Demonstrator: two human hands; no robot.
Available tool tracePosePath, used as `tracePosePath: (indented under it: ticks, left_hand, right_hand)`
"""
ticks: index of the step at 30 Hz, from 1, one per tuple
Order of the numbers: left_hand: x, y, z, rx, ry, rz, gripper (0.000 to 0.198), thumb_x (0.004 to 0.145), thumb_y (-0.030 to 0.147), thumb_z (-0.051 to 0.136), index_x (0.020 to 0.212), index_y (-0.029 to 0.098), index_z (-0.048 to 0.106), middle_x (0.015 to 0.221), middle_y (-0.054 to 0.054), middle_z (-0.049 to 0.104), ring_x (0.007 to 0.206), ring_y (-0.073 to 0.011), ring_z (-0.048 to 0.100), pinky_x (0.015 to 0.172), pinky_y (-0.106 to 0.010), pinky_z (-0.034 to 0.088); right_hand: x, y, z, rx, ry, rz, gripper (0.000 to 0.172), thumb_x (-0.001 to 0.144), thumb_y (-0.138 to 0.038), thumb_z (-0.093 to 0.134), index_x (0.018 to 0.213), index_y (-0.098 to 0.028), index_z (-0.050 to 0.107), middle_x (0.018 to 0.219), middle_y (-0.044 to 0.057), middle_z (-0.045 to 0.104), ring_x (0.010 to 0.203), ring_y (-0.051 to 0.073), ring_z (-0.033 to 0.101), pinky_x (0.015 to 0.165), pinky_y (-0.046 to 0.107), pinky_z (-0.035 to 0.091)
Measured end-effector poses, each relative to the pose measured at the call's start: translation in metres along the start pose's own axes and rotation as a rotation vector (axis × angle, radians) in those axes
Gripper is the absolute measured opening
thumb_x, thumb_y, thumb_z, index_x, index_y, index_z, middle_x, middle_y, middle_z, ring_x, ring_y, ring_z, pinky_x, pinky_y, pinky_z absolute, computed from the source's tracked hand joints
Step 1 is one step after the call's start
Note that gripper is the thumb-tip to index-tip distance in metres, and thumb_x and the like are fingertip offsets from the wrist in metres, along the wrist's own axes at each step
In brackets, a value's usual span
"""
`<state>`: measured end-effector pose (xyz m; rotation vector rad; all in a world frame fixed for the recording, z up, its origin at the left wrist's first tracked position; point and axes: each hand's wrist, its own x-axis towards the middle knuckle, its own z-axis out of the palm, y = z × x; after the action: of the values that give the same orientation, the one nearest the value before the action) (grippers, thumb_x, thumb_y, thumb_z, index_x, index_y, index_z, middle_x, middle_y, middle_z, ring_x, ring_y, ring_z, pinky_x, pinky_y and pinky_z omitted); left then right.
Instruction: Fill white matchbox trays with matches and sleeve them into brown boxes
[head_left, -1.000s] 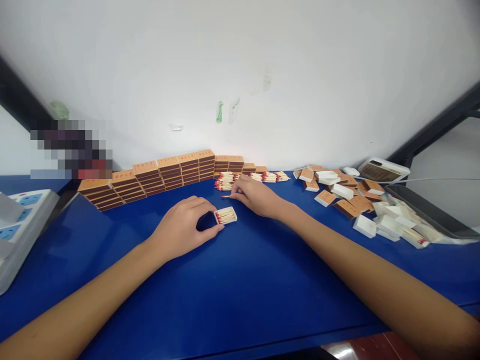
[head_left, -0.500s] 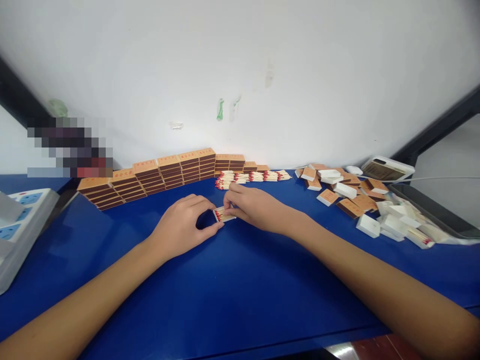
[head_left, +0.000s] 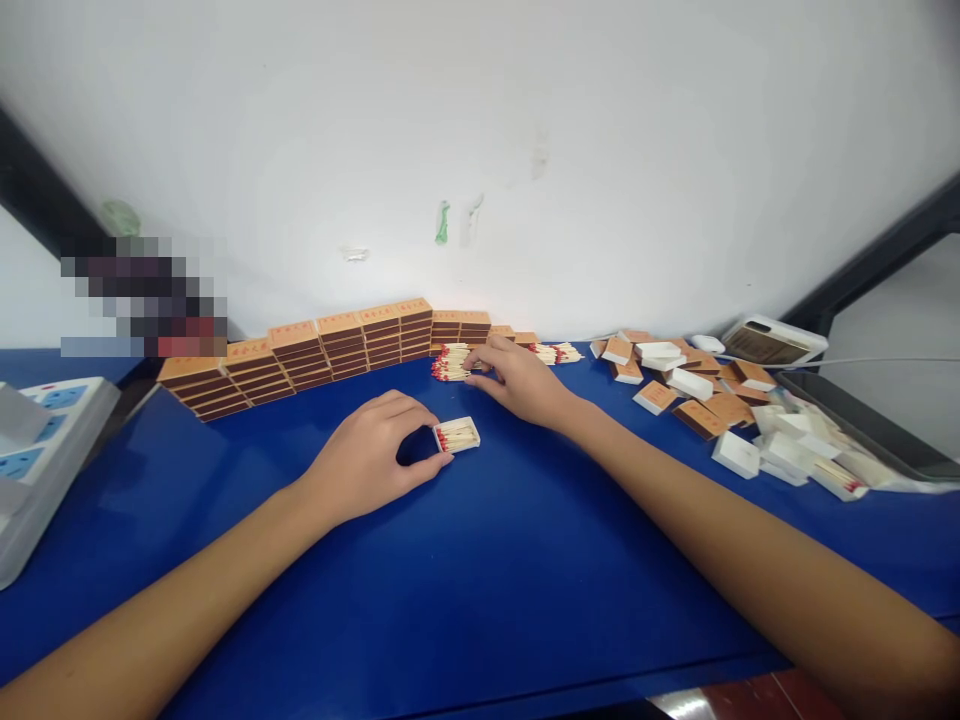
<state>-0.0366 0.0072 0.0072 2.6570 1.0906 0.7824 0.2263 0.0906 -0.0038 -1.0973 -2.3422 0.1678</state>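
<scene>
Tray (head_left: 457, 435) looks almost full, pinched at 1 end by left hand (head_left: 375, 455); right hand (head_left: 521, 380) curls over matches (head_left: 450, 362) near back edge of table (head_left: 480, 580), grasp unclear.

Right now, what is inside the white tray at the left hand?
The tray holds matches lying side by side, red heads toward the left hand. Its floor cannot be seen: the matches cover it.

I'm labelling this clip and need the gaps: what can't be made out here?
Head view: whether the right hand holds any loose matches; its fingers hide that.
Print on the stacked matchboxes: too small.
The power strip: cut by left edge.
Area behind the pixelated patch: blurred.
</scene>
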Motion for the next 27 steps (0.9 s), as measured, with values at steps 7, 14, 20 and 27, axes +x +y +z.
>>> tracePosePath:
  ticks: [7,14,20,27]
  left_hand:
    - [0.0,-0.001,0.001,0.005,-0.002,0.01,0.023,0.096,0.04,0.074,0.109,0.022,0.073,0.11,-0.006,0.076,0.107,-0.0263,0.068,0.094,-0.043,0.057]
    - [0.001,-0.001,0.0,0.007,-0.011,-0.001,0.023,0.096,0.041,0.073,0.109,0.023,0.073,0.111,-0.006,0.076,0.108,-0.0269,0.069,0.094,-0.043,0.058]
    - [0.001,-0.001,0.0,0.014,-0.006,-0.002,0.023,0.095,0.041,0.073,0.109,0.023,0.074,0.11,-0.006,0.077,0.107,-0.027,0.069,0.093,-0.043,0.058]
    - [-0.001,-0.004,0.001,0.043,-0.003,-0.026,0.023,0.096,0.042,0.073,0.108,0.023,0.073,0.11,-0.006,0.077,0.107,-0.027,0.069,0.093,-0.043,0.057]
  right_hand:
    - [0.006,-0.005,0.01,-0.017,-0.041,-0.005,0.004,0.103,-0.019,0.061,0.101,-0.019,0.065,0.104,0.006,0.057,0.083,0.018,0.056,0.076,0.03,0.042]
    - [0.007,-0.009,0.009,-0.039,-0.097,0.059,0.007,0.105,-0.021,0.06,0.099,-0.018,0.062,0.108,0.007,0.058,0.086,0.018,0.057,0.08,0.031,0.044]
    - [0.002,-0.013,0.002,-0.072,-0.118,0.073,0.009,0.108,-0.023,0.054,0.103,-0.017,0.06,0.111,0.009,0.058,0.088,0.019,0.058,0.081,0.033,0.044]
    - [-0.009,-0.023,-0.015,-0.038,-0.132,0.028,0.008,0.108,-0.023,0.052,0.105,-0.019,0.057,0.112,0.009,0.058,0.091,0.02,0.059,0.083,0.033,0.045]
